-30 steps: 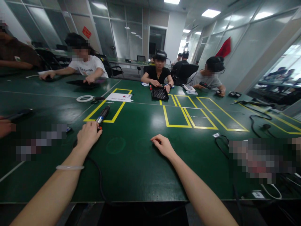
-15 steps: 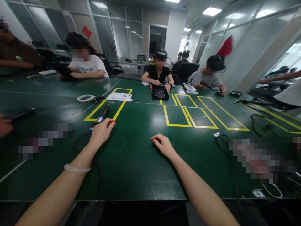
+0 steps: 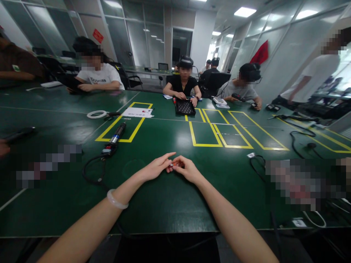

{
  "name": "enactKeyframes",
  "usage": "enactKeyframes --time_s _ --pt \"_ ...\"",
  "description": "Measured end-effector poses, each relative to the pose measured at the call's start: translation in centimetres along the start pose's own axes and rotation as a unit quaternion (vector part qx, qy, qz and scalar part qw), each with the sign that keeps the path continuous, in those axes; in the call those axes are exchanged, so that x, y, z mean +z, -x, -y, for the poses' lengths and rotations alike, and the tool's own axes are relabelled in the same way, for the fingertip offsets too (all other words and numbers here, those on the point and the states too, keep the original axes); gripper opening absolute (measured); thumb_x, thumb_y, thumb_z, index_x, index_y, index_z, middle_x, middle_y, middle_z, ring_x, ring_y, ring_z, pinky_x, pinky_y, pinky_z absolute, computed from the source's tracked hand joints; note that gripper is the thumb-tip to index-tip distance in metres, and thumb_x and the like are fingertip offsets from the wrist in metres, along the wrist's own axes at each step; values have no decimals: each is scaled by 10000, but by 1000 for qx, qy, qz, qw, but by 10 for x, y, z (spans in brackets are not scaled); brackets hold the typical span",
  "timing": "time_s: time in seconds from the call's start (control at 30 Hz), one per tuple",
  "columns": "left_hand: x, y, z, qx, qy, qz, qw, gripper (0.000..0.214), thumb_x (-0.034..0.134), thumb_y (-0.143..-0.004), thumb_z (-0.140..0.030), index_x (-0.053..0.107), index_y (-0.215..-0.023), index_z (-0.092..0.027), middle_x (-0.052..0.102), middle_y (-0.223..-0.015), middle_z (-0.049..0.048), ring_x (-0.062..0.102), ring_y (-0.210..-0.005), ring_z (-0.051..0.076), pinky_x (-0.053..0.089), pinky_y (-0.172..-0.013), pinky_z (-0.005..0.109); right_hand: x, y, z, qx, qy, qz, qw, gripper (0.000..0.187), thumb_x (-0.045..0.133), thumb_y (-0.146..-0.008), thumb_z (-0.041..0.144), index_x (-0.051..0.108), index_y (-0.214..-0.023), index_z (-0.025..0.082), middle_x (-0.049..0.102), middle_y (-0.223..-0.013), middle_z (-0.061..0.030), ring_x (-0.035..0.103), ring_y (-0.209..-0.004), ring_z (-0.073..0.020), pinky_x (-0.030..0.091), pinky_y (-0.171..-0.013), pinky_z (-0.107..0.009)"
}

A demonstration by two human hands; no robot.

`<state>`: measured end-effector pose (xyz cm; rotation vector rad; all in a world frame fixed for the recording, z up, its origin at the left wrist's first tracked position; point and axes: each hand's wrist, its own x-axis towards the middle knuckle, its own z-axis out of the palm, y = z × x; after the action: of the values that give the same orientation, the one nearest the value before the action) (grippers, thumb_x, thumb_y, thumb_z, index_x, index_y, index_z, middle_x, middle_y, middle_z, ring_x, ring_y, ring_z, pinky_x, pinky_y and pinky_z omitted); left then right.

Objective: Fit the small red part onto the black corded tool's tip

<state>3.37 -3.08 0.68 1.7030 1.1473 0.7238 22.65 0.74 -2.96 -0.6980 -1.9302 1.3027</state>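
My left hand (image 3: 155, 168), with a pale bracelet (image 3: 117, 199) on its wrist, meets my right hand (image 3: 189, 170) just above the green table (image 3: 164, 204). Between their fingertips is a small orange and white piece (image 3: 173, 164), too small to name. The left index finger points out straight while its lower fingers curl at the piece. My right thumb and fingers pinch around it and partly hide it. Left of the hands lies a dark cylindrical tool (image 3: 118, 133) with a blue band, attached to a black cable (image 3: 85, 171).
Yellow tape outlines (image 3: 207, 145) mark the table. A white sheet (image 3: 137, 112), a white ring-shaped coil (image 3: 97, 114) and black cables (image 3: 294, 140) lie around. Across the table, a person works at a black tray (image 3: 185, 107); other people sit at both sides.
My left hand has moved right, away from the cylindrical tool, bringing the small orange piece to my right hand. The right hand has stayed nearly in place. A person at far right has shifted.
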Motion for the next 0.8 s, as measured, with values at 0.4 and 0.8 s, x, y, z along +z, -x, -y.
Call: enactKeyframes --time_s 0.4,0.8 --pt "7 8 -16 125 -170 -87 974 257 547 -872 -280 567 -1119 -211 646 -1020 28 612 -893 149 478 -837 280 -6 -5 -6 38 -73 -61 995 366 532 -886 535 582 -854 173 625 -713 -9 587 -695 -147 453 -711 -286" --pt "0 5 -1 66 -198 -120 971 311 486 -914 -452 627 -1010 -193 684 -936 39 632 -863 170 466 -781 270 2 -3 -3 23 -71 -44 996 306 665 -814 398 527 -1000 198 618 -803 2 583 -708 -131 456 -670 -262"
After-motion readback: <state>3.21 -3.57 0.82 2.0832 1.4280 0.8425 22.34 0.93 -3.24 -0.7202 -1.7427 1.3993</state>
